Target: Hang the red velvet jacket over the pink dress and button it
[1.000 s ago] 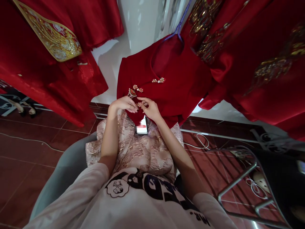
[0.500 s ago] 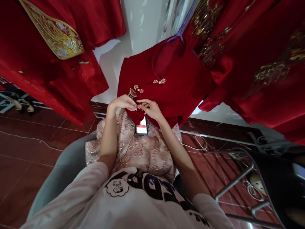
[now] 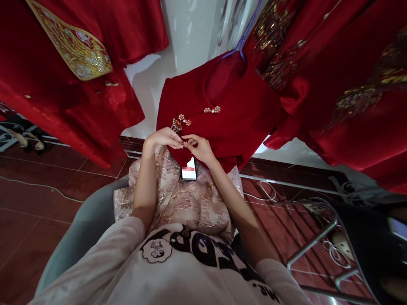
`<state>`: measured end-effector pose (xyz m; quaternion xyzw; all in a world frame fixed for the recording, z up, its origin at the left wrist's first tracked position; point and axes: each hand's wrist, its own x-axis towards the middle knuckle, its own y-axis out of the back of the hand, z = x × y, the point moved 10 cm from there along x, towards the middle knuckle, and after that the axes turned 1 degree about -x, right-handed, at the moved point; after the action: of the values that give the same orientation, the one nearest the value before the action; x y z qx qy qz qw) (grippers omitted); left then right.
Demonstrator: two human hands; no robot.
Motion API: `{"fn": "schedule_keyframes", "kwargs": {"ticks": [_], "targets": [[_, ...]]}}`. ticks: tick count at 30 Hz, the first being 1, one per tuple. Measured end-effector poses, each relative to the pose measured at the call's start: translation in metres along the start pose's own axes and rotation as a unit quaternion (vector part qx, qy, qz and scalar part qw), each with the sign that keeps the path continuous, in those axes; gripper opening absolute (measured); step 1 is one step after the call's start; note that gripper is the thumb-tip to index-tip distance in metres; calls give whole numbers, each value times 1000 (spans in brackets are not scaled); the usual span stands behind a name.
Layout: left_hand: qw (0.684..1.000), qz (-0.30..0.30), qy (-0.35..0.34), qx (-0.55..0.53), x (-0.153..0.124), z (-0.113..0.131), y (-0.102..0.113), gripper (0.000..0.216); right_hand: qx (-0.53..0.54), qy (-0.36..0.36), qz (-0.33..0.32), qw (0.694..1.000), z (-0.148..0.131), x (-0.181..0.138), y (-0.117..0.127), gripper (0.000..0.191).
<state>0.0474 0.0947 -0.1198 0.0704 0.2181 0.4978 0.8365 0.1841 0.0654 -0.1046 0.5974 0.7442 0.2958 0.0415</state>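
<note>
A red garment (image 3: 241, 127) hangs from a purple hanger (image 3: 241, 44), its lower part reaching my lap. Over its lower left edge, my left hand (image 3: 165, 137) and my right hand (image 3: 200, 149) meet with pinched fingertips. Between them sits a small beaded flower ornament (image 3: 184, 144), mostly covered by the fingers. Just above my left hand, a fan-shaped brooch with dangling beads (image 3: 176, 125) lies on the cloth beside beaded flowers (image 3: 185, 120). Another beaded flower clasp (image 3: 213, 109) is at the neckline.
A lit phone (image 3: 188, 170) rests on the pink brocade cloth (image 3: 200, 203) over my lap. Red embroidered garments (image 3: 133, 29) hang on both sides. A grey chair (image 3: 85, 228) is under me, a metal-framed black chair (image 3: 356, 237) stands right. Cables (image 3: 269, 192) lie on the tiled floor.
My right fingertips have closed in towards the left ones, covering more of the beaded flower ornament. The garment and phone stay nearly where they were.
</note>
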Motion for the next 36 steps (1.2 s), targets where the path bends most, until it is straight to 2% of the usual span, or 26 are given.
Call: {"fn": "schedule_keyframes", "kwargs": {"ticks": [4,14,22,26,31,34,36], "targets": [[1000,-14,-6,11,1,0,-4,28,16,4,-8,1000,0,0,1,29],[1000,-18,-20,0,5,-3,-3,35,-24,-5,-4,1000,-5,-3,-1,27],[999,-18,-26,-30,13,-3,-4,24,-73,-17,6,997,-7,-7,-1,28],[999,-14,-32,3,14,0,-6,19,-120,-28,7,992,-11,-11,-1,28],[996,22,-4,84,13,-2,-2,16,-173,-33,7,984,-12,-12,-3,28],[994,-1,-1,105,13,-2,-7,18,-192,-41,-6,981,-9,-13,-4,33],[991,-14,-10,130,14,-1,-10,23,-192,-57,-33,979,-6,-19,-7,43]]}}
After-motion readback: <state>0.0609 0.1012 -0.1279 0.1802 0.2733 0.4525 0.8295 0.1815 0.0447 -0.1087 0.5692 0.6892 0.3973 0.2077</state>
